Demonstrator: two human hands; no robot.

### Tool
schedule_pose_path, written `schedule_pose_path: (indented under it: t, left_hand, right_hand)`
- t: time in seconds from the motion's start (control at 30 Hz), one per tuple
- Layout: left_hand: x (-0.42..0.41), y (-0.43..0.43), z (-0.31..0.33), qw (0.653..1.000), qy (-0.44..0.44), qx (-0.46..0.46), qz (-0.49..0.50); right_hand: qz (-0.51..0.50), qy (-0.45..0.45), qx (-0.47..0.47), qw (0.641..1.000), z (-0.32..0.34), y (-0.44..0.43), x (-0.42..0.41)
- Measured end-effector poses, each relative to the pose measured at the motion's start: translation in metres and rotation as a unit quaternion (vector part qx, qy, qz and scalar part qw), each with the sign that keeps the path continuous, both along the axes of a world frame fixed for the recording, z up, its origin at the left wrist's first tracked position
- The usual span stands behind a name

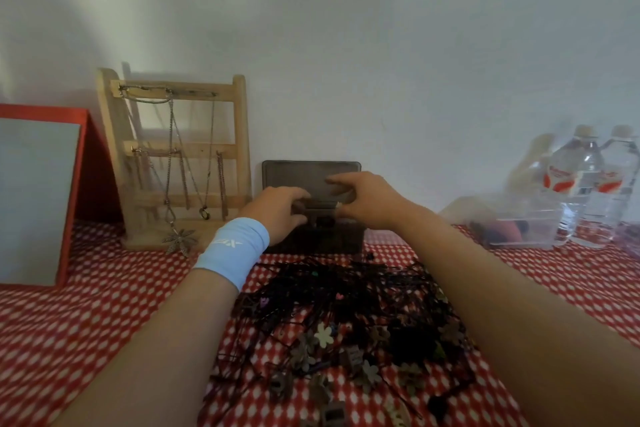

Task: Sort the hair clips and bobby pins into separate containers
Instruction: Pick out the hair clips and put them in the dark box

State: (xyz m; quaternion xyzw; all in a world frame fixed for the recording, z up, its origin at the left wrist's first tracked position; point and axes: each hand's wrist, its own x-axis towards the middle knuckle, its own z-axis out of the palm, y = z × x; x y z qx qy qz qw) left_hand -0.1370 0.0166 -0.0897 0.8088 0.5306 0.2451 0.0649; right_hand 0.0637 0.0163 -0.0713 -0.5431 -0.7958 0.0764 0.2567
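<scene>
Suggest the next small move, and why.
Probably release the dark smoky plastic box and bring the right hand to the pile of black bobby pins and flower clips: its lid stands open, the left hand also holds its rim, the pile lies mixed.

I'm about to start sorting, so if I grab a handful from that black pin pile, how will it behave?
The pin pile looks tangled, so pins will probably lift in snagged clumps. They look thin, likely light and stiff. Flower clips mixed in may come along.
</scene>
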Motion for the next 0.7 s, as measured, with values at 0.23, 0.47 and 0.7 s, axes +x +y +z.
schedule_pose_path:
  t: [0.23, 0.47, 0.7]
  left_hand:
    - [0.000, -0.014, 0.018, 0.999, 0.032, 0.008, -0.013]
    - [-0.009, -0.072, 0.024, 0.979, 0.140, -0.121, -0.089]
    - [-0.020, -0.122, 0.008, 0.955, 0.147, -0.239, -0.096]
  right_hand:
    - [0.090, -0.064, 0.012, 0.994, 0.014, -0.038, -0.002]
    - [0.256, -0.156, -0.210, 0.930, 0.025, -0.091, -0.018]
    - [0.267, -0.224, -0.180, 0.920, -0.003, -0.099, -0.035]
